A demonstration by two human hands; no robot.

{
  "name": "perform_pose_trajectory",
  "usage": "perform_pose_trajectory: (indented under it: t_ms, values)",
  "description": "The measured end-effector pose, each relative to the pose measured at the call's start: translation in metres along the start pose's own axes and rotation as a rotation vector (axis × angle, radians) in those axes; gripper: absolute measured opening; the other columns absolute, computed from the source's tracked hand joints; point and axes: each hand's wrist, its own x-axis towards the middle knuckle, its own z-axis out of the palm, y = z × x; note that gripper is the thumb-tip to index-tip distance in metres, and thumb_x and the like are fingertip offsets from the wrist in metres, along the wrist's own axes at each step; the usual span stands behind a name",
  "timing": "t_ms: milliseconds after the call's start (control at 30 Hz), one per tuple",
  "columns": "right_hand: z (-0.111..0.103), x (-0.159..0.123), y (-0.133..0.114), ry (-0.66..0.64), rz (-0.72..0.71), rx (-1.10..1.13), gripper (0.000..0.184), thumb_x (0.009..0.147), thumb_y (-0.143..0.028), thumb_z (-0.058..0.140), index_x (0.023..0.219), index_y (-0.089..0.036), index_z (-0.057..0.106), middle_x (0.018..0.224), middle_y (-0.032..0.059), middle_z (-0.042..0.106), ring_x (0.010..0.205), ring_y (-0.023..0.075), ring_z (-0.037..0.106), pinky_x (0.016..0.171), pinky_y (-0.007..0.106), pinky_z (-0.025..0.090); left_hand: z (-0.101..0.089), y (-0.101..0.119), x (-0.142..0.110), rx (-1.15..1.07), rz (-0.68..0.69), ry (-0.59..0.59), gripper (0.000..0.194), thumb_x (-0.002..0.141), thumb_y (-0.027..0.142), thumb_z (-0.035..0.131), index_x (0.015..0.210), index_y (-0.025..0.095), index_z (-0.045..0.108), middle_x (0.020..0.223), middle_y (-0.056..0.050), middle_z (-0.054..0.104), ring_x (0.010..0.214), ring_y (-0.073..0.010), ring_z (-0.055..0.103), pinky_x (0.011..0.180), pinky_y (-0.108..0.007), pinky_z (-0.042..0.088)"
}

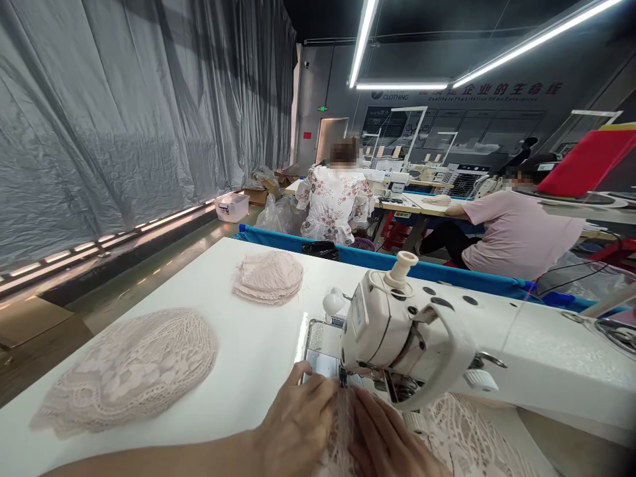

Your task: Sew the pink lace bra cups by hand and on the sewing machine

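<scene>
Under the needle end of a white sewing machine [382, 324], a strip of pale pink lace fabric [342, 424] runs between my two hands. My left hand [303, 414] is closed on the lace's left side, with bent fingers close to the presser foot. On the other side, my right hand [385, 434] presses its closed fingers along the lace; its fingertips are partly hidden beneath the machine head. More patterned lace [472, 434] lies to the right of my right hand, under the machine arm. The needle itself is hard to make out.
A large lace stack [134, 368] and a smaller one [268, 277] lie on the white table [243, 371]. Blue cloth [427, 265] edges its far side. Two people sit beyond, near other machines. A cardboard box [40, 324] stands at left.
</scene>
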Motion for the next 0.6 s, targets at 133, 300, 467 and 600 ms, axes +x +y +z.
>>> perform_pose_trajectory:
  t_ms: [133, 300, 467, 600]
  values:
    - [0.010, 0.004, 0.006, -0.010, 0.121, 0.081, 0.044, 0.102, -0.027, 0.025, 0.131, -0.011, 0.054, 0.122, 0.0180, 0.064, 0.084, 0.0248, 0.073, 0.048, 0.024, 0.058, 0.011, -0.014, 0.011, 0.063, -0.054, -0.075, 0.016, 0.088, 0.003, 0.045, 0.081, 0.014, 0.053, 0.090, -0.002, 0.060, 0.081, -0.0136, 0.056, 0.089, -0.035, 0.037]
    - [0.009, 0.004, 0.011, -0.052, 0.231, 0.223, 0.052, 0.103, -0.038, 0.018, 0.135, -0.013, 0.049, 0.125, 0.0179, 0.062, 0.089, 0.0242, 0.071, 0.059, 0.029, 0.061, 0.010, -0.025, 0.019, 0.037, -0.068, -0.118, 0.018, 0.088, 0.005, 0.046, 0.074, 0.015, 0.050, 0.085, 0.000, 0.058, 0.078, -0.0135, 0.055, 0.087, -0.036, 0.035]
    - [-0.021, 0.010, 0.007, 0.060, -0.028, 0.328, 0.063, 0.097, -0.058, 0.030, 0.120, -0.008, 0.060, 0.121, 0.0195, 0.065, 0.104, 0.0296, 0.065, 0.081, 0.038, 0.057, -0.026, -0.012, 0.004, -0.237, 0.066, -0.172, 0.018, 0.095, 0.027, 0.049, 0.084, 0.015, 0.055, 0.098, -0.003, 0.062, 0.087, -0.0139, 0.057, 0.091, -0.036, 0.032]
    - [-0.036, 0.008, -0.011, 0.136, 0.035, 0.498, 0.046, 0.103, -0.033, 0.023, 0.092, -0.019, 0.066, 0.094, 0.0068, 0.073, 0.086, 0.0222, 0.066, 0.084, 0.039, 0.049, -0.039, 0.000, -0.011, -0.290, 0.149, -0.138, 0.027, 0.093, 0.034, 0.054, 0.074, 0.015, 0.053, 0.085, 0.000, 0.064, 0.075, -0.0120, 0.054, 0.080, -0.033, 0.035]
